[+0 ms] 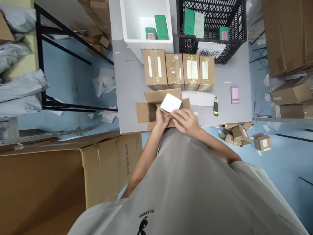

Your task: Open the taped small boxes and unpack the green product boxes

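Observation:
A small white box (170, 102) is held tilted over an opened cardboard carton (143, 112) at the table's front edge. My left hand (161, 118) grips its lower left side. My right hand (187, 121) has its fingers bent against the box's lower right corner, partly covering it. Faint reddish print shows on the box's top face. The carton's flaps stand spread, and my hands hide much of its inside. A yellow and black utility knife (216, 106) lies to the right, beside a white paper sheet (201, 98).
Several taped cartons (156, 70) stand in a row behind. Beyond them are a white bin (146, 44) and a black crate (212, 32), both with green boxes. A pink box (235, 95) lies right. A large open carton (111, 169) stands on my left.

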The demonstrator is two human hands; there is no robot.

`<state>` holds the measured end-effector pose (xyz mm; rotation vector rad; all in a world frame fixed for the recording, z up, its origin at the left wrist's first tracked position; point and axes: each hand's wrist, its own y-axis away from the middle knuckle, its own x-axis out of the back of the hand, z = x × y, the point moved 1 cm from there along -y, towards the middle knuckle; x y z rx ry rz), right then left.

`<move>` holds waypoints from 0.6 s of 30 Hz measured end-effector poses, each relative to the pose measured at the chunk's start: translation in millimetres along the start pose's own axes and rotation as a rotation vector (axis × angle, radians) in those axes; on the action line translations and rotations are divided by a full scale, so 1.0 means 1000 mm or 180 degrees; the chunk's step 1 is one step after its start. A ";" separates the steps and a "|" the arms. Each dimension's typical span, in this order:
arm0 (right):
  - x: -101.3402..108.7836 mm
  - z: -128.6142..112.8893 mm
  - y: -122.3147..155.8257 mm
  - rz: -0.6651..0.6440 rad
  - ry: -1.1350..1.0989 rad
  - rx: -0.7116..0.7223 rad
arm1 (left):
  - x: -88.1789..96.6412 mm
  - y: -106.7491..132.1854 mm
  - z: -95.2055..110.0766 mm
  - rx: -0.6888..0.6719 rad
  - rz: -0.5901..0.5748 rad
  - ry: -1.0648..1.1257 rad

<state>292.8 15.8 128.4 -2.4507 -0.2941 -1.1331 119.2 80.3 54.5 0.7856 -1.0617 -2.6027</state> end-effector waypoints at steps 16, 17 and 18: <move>-0.040 0.146 -0.123 0.0629 -0.1852 -0.1566 | -0.005 0.076 0.051 -0.1977 -0.0041 -0.1793; -0.047 0.145 -0.120 0.0524 -0.1957 -0.1708 | -0.011 0.078 0.057 -0.2110 -0.0206 -0.1886; -0.054 0.144 -0.115 0.0408 -0.2073 -0.1867 | -0.018 0.081 0.063 -0.2235 -0.0406 -0.1947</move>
